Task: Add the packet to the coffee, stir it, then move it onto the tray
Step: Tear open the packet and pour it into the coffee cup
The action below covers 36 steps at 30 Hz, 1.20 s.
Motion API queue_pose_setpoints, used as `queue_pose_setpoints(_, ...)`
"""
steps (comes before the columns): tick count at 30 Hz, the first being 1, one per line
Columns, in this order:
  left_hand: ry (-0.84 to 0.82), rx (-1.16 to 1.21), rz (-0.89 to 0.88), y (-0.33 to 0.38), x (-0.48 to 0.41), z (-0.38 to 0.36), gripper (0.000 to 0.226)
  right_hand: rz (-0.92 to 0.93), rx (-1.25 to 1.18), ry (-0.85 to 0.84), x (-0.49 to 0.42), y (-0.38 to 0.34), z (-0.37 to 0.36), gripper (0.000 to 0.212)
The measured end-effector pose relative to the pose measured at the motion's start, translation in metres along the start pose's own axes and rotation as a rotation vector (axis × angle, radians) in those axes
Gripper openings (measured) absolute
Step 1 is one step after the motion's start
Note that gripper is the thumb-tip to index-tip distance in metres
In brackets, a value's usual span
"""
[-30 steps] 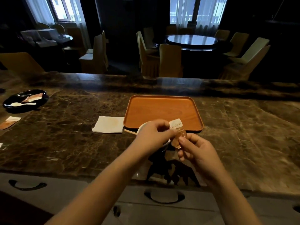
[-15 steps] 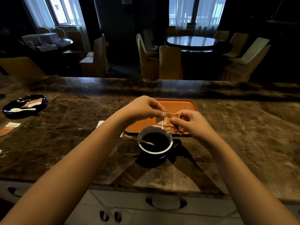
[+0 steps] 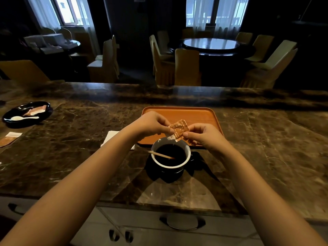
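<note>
A dark cup (image 3: 188, 154) with a white inner rim holds black coffee on the marble counter, and a thin wooden stirrer (image 3: 160, 154) leans in it. Just behind the cup lies an orange tray (image 3: 202, 116). Above the cup's far rim, a small orange and white packet (image 3: 179, 129) is pinched between both hands. My left hand (image 3: 150, 124) grips its left edge and my right hand (image 3: 202, 134) grips its lower right corner. The packet is tilted with one end pointing down toward the coffee.
A white napkin (image 3: 111, 137) lies left of the tray, partly under my left forearm. A black dish (image 3: 26, 113) with a white spoon and packets sits far left, another packet (image 3: 9, 139) near it. Drawer handles run below the counter edge. Chairs and tables stand beyond.
Both hands moved from in front of the cup to above its far rim, uncovering the coffee and stirrer. The packet has since tilted more, its end dipping toward the cup.
</note>
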<state>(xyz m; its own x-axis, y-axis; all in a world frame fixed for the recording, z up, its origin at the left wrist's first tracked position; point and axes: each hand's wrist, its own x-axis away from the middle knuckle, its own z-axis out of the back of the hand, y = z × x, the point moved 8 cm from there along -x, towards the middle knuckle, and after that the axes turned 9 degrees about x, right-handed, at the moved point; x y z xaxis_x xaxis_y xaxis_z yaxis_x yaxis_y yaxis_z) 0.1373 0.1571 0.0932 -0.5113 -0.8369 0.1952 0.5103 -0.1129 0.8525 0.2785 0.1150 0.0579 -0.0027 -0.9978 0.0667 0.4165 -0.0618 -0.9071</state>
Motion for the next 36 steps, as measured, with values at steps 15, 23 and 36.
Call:
queue_pose_setpoints(15,0.023,-0.021,-0.031,-0.005,-0.004,-0.004,0.008,0.066,0.051,-0.019,-0.003,-0.003,-0.001,0.006)
queue_pose_setpoints(23,0.037,-0.045,-0.045,-0.006,-0.004,-0.002,0.009,0.101,0.053,-0.045,-0.003,-0.005,-0.002,0.009)
queue_pose_setpoints(36,0.050,-0.035,-0.046,-0.005,-0.003,-0.003,0.012,0.181,0.134,-0.025,-0.003,-0.008,0.000,0.009)
